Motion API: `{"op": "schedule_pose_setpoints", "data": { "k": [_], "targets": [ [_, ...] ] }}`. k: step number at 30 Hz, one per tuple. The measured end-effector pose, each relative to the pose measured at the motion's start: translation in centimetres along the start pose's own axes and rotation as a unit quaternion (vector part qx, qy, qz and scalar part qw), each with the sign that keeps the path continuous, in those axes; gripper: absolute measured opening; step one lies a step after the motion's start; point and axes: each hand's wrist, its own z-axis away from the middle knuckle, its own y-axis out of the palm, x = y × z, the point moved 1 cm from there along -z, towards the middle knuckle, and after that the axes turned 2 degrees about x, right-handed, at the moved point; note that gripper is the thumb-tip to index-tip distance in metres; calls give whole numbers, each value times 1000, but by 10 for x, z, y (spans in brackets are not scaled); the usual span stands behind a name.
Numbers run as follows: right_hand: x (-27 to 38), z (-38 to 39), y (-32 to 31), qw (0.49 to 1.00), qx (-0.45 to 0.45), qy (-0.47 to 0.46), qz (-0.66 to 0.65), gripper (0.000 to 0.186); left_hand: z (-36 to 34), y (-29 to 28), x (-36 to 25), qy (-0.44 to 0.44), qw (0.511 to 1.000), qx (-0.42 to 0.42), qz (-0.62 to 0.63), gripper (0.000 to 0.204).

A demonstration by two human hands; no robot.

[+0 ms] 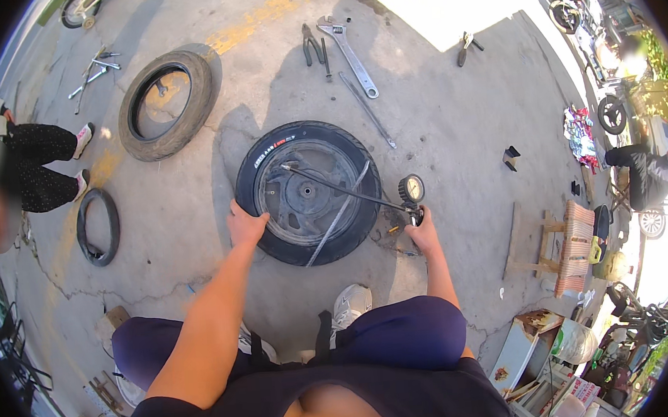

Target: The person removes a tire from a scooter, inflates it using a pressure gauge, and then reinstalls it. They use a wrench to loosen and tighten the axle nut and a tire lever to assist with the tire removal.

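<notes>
- Right hand (423,232): closed round the gauge (412,188) handle; finger detail partly hidden.
- Left hand (248,224): spread wide, thumb and fingers apart, on the wheel's near-left edge.
- Wheel (307,191): flat on ground, between the hands and slightly beyond them.
- Hose (338,185): from right-hand grip, up-left across wheel; can't tell if tip is seated on a valve.
- Risk: right hand pulling away could drag the tip loose, hose looks nearly straight.
- Risk: wheel could skid or turn if left hand lets up.
- Strip (340,220): between hands, across wheel and hose line; might snag the hose.
- Beyond the grips: bar (367,109), wrench (350,55), pliers (308,44); well apart, not blocking.
- Up-left of left hand: loose tyre (200,94); farther left, bystander (49,178).
- Well right of right hand: stool (574,246).
</notes>
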Motion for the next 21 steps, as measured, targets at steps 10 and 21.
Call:
{"op": "schedule_pose_setpoints", "data": {
  "k": [10, 21],
  "targets": [
    [-31, -18, 1, 989, -72, 36, 126, 87, 35, 40, 52, -7, 968, 54, 245, 106],
    [84, -41, -30, 861, 94, 31, 498, 37, 7, 18, 16, 242, 957, -110, 116, 61]
  ]
}}
